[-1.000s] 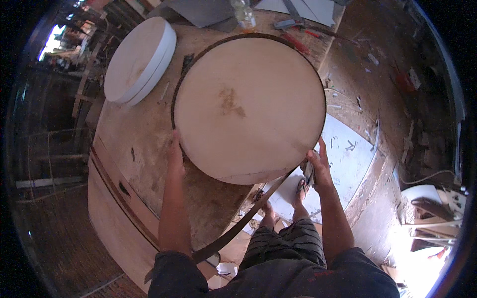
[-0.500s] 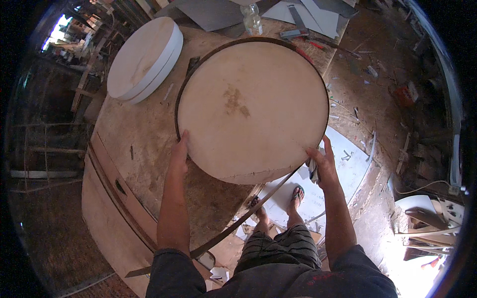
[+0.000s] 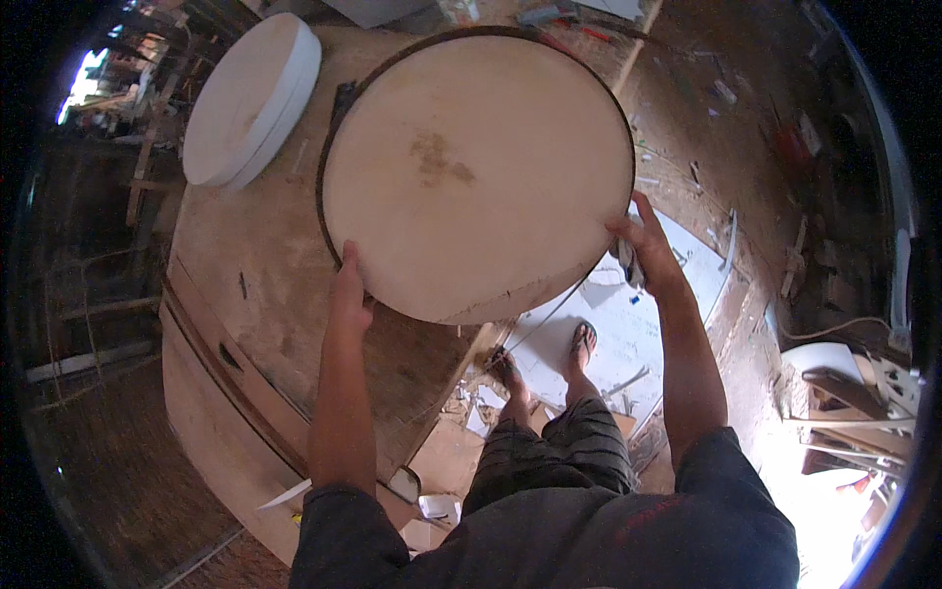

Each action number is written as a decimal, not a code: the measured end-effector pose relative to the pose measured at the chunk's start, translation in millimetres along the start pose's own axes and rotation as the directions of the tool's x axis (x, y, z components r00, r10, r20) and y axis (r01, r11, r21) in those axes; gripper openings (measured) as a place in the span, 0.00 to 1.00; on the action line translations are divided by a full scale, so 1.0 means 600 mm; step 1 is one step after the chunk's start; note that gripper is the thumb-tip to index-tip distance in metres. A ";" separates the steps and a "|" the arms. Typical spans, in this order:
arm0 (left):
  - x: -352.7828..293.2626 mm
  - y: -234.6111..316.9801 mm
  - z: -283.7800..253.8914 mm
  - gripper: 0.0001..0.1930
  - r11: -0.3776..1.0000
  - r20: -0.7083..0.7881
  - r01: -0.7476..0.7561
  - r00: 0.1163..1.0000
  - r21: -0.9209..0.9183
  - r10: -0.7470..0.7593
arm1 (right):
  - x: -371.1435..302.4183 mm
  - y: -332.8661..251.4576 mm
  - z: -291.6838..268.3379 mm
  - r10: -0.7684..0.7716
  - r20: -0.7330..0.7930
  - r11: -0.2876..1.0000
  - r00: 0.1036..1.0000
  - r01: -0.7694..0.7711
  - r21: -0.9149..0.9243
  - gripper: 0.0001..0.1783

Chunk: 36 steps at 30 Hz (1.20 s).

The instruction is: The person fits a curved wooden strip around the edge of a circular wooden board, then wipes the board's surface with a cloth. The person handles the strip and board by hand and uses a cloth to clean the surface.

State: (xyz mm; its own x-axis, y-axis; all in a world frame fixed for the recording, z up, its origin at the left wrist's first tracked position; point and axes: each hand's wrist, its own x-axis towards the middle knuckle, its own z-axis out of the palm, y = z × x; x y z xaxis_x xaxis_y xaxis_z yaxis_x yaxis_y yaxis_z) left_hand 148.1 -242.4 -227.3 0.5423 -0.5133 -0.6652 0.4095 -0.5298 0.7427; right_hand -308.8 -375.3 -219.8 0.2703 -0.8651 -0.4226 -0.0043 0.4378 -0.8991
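Observation:
A large round wooden panel (image 3: 481, 177) with a brown stain is raised in front of me, tilted over the table. A dark edging strip (image 3: 325, 162) runs round its far and left rim; the near rim looks bare and rough. My left hand (image 3: 351, 294) grips the lower left rim, thumb on top. My right hand (image 3: 648, 245) is closed on the right rim, its fingers partly hidden underneath. Something crumpled and greyish (image 3: 628, 263) shows below that hand; I cannot make out what it is. A thin loose strip (image 3: 549, 319) hangs from the near right rim.
Round panels with white edges (image 3: 253, 103) lie stacked on the wooden worktable (image 3: 265, 255) at the far left. Tools (image 3: 545, 15) and sheets lie along its far side. On the floor, a white board (image 3: 657, 324) lies by my feet, with offcuts scattered around.
Both hands have shifted the panel slightly, and it appears higher and further left in view. The loose dark strip that stretched toward my left arm now shows only as a thin line near my feet.

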 end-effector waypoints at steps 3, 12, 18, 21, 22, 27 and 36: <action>-0.059 -0.021 0.034 0.41 1.000 -0.098 -0.004 0.995 -0.009 0.004 | 0.001 -0.001 -0.031 -0.009 0.026 1.000 1.000 0.009 0.028 0.47; -0.105 -0.038 0.039 0.38 1.000 -0.146 0.005 0.989 -0.017 -0.008 | 0.017 -0.058 -0.021 -0.076 0.037 0.994 0.996 0.072 0.088 0.48; -0.149 -0.065 0.049 0.35 0.999 -0.296 -0.020 0.955 -0.045 0.006 | 0.073 -0.055 -0.013 -0.062 0.099 0.996 0.993 0.068 -0.062 0.53; -0.155 -0.070 0.059 0.35 0.991 -0.338 0.104 0.933 -0.081 -0.126 | 0.105 -0.052 -0.022 -0.106 0.137 0.994 0.985 0.106 0.010 0.53; -0.152 -0.078 0.051 0.35 0.991 -0.291 0.094 0.950 -0.093 -0.117 | 0.110 -0.055 -0.022 -0.102 0.134 0.995 0.986 0.104 -0.006 0.52; -0.149 -0.104 0.063 0.34 0.979 -0.216 0.034 0.973 -0.199 -0.077 | 0.113 -0.069 -0.046 -0.092 0.163 0.992 0.982 0.104 -0.068 0.47; -0.152 -0.087 0.063 0.32 0.994 -0.174 0.049 0.983 -0.100 -0.066 | -0.060 0.310 0.014 0.235 -0.085 0.939 0.968 -0.249 -0.239 0.21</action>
State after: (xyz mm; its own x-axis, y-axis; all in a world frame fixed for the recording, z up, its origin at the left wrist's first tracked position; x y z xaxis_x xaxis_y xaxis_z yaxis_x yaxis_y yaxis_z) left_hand 49.5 -193.4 -208.3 0.6334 -0.3521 -0.6891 0.5067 -0.4843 0.7132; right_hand -311.4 -261.0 -370.7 0.1785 -0.7554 -0.6305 -0.3014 0.5680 -0.7658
